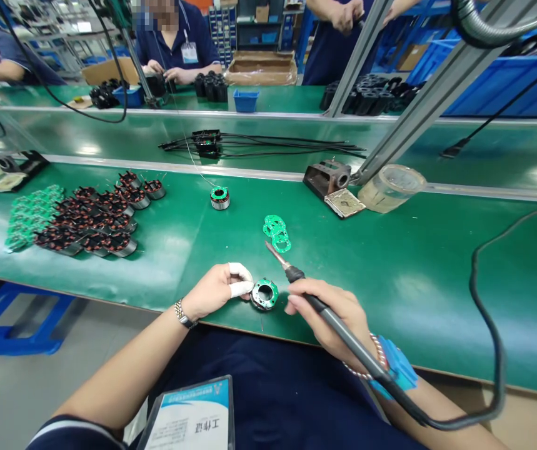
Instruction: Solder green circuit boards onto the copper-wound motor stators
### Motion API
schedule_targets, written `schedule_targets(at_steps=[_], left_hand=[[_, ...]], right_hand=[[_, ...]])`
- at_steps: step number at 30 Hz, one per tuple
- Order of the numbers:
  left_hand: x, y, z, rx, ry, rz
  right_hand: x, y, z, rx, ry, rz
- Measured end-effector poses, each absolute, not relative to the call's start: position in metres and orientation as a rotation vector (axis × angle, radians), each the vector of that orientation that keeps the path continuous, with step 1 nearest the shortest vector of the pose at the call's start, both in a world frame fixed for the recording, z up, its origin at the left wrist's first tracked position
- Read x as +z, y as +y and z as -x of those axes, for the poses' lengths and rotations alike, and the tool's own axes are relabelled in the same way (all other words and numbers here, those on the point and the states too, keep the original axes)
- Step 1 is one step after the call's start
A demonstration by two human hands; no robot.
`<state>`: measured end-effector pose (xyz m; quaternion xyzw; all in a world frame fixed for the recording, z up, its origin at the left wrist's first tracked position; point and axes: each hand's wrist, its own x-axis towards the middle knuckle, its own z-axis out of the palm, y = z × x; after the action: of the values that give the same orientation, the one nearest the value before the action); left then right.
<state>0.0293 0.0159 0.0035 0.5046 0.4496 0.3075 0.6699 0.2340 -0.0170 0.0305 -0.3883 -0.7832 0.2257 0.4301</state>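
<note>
Our left hand (214, 292) rests just above the near edge of the green counter (413, 294), its fingers (240, 272), capped in white cots, held together and touching the left side of a wound motor stator with a green circuit ring (264, 295). From here they seem to pinch that stator at its rim. It lies between our hands, just in from the counter's near edge, with a small gap to our right hand (331, 315).

That hand's fingers (306, 287) are curled around the black handle of a soldering iron (327, 309), its metal tip slanting away from us, near the stator but apart from it and just beside a small pile of green ring boards (277, 233).

Past the near edge, we look down on the grey floor (85, 369). To our right, the iron's black cord (481, 300) loops across the counter and back over that edge. Green mat stretches around the hands, well apart from a lone stator (220, 198) ahead and the rows of stators (94, 219) to our left. Farther ahead stand a soldering iron stand (329, 178) and a clear plastic cup (390, 187), close to a metal rail (165, 167) along the far edge.
</note>
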Motion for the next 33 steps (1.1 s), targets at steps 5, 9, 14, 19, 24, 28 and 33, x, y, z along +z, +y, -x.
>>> schedule_targets(at_steps=[5,9,14,19,24,28,33], left_hand=[[0.003,0.015,-0.029,0.691,1.019,-1.174],[0.002,0.015,-0.029,0.688,1.014,-1.185],[0.0,0.015,-0.028,0.688,1.015,-1.187],[0.0,0.015,-0.028,0.684,1.018,-1.197],[0.0,0.015,-0.028,0.691,1.017,-1.188],[0.001,0.015,-0.028,0.689,1.012,-1.187],[0.001,0.015,-0.029,0.69,1.018,-1.194]], right_hand=[[0.047,-0.023,-0.244,0.51,-2.004,0.879],[0.048,-0.024,-0.242,0.639,-2.003,0.899],[0.047,-0.024,-0.241,0.688,-2.012,0.922],[0.046,-0.023,-0.241,0.703,-2.021,0.942],[0.046,-0.024,-0.242,0.709,-2.023,0.957],[0.047,-0.024,-0.241,0.706,-2.01,0.945],[0.047,-0.023,-0.24,0.717,-2.005,0.932]])
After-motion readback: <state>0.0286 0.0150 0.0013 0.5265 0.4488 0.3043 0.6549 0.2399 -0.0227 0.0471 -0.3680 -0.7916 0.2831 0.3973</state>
